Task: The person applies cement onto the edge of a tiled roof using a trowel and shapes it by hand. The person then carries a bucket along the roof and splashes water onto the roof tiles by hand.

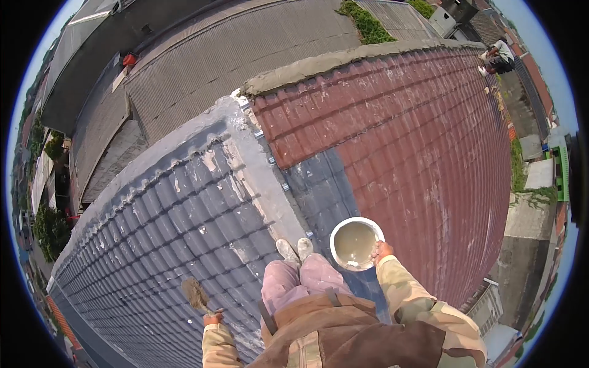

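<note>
My left hand [213,318] is closed around the handle of a trowel [195,293], whose blade is coated in grey-brown mortar. It hangs over the blue-grey roof tiles [165,245] at my left. With my right hand [381,251] I grip the rim of a white bucket [334,240]. Inside the bucket is a greyish, wet-looking content [356,242]. My feet, in pale, stained footwear [286,249], stand together at the lower end of a grey raised strip [270,190] between two roof slopes.
Red-brown tiles [417,159] slope away to the right, topped by a mortar ridge [331,64]. Another person [500,56] crouches at its far end. A grey ridge [147,156] edges the blue tiles. Beyond lies a corrugated roof [233,55], with a drop to lower ground at right.
</note>
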Demonstrator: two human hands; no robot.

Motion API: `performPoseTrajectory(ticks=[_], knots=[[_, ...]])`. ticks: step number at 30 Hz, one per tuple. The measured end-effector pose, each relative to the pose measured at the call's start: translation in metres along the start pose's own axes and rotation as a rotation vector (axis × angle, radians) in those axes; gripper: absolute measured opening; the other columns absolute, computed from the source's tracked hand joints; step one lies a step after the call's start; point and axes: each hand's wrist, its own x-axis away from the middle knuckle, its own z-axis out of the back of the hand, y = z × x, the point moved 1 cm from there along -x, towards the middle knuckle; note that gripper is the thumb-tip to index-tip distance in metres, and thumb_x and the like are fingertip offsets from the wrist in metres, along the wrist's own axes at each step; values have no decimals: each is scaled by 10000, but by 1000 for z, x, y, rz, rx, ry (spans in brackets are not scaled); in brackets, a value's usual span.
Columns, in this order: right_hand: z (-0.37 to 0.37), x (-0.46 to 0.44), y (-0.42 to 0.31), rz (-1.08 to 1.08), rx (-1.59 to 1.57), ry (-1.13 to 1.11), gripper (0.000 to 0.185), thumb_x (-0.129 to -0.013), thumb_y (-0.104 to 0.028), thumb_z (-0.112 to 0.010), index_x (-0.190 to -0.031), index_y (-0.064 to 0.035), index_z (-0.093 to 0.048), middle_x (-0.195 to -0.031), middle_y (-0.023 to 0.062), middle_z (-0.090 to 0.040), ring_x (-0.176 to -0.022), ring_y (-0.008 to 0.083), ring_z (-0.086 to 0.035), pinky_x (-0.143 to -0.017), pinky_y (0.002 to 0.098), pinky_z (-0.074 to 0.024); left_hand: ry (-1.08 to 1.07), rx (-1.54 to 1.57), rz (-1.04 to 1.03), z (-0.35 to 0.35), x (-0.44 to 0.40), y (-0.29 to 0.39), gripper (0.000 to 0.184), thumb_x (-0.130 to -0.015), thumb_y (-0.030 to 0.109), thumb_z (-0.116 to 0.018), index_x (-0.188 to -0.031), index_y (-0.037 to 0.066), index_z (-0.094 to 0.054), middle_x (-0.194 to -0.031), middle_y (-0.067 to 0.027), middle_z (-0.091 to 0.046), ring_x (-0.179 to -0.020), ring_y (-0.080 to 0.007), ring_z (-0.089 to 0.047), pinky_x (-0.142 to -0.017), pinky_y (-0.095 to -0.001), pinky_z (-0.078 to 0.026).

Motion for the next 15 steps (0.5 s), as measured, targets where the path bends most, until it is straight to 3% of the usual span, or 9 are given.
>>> performPoseTrajectory(ticks=[4, 5, 6, 9, 12, 15], knots=[[57, -16, 34, -11, -83, 70, 57, -890, -146, -577, -888, -93, -597, -624, 21, -422, -465, 163, -402, -485, 381, -382, -12, -251, -178, 4, -33, 62, 278, -657, 38, -563, -817, 14, -789, -883, -51, -771, -602, -125, -589, -560, -265, -456], [69, -18, 43, -4, -84, 101, 58, -890, -149, -589, -897, -92, -603, -648, 26, -436, -471, 168, -411, -489, 379, -400, -101, -65, -78, 4, -19, 97, 273, -636, 57, -620, -846, -31, -771, -806, -87, -740, -650, -139, -630, -593, -277, -496], [80, -20, 48, 6, -80, 134, 62, -890, -151, -602, -906, -91, -608, -673, 31, -449, -478, 172, -419, -493, 378, -417, -113, -91, -93, 3, -19, 117, 273, -636, 57, -620, -846, -31, -771, -806, -87, -740, -650, -139, -630, -593, -277, -496], [91, -19, 53, -4, -234, 222, 98, -841, -107, -663, -907, -51, -619, -599, 16, -382, -418, 156, -328, -415, 323, -346, -141, -172, -263, -3, -28, 170, 308, -637, 44, -603, -876, -42, -777, -786, -83, -729, -641, -154, -624, -587, -271, -480], [107, -37, 72, -67, -222, 213, 102, -844, -98, -676, -909, -44, -620, -607, 17, -393, -414, 145, -306, -409, 308, -331, -134, -121, -275, 0, -21, 210, 322, -621, 36, -619, -888, -20, -791, -847, -110, -740, -658, -170, -636, -600, -288, -494], [131, -56, 102, -56, -251, 181, 107, -856, -105, -677, -907, -36, -615, -646, 23, -408, -458, 149, -352, -439, 323, -358, -143, -261, -435, 10, -36, 235, 309, -620, 34, -632, -881, -29, -787, -837, -124, -738, -661, -164, -635, -595, -299, -496]])
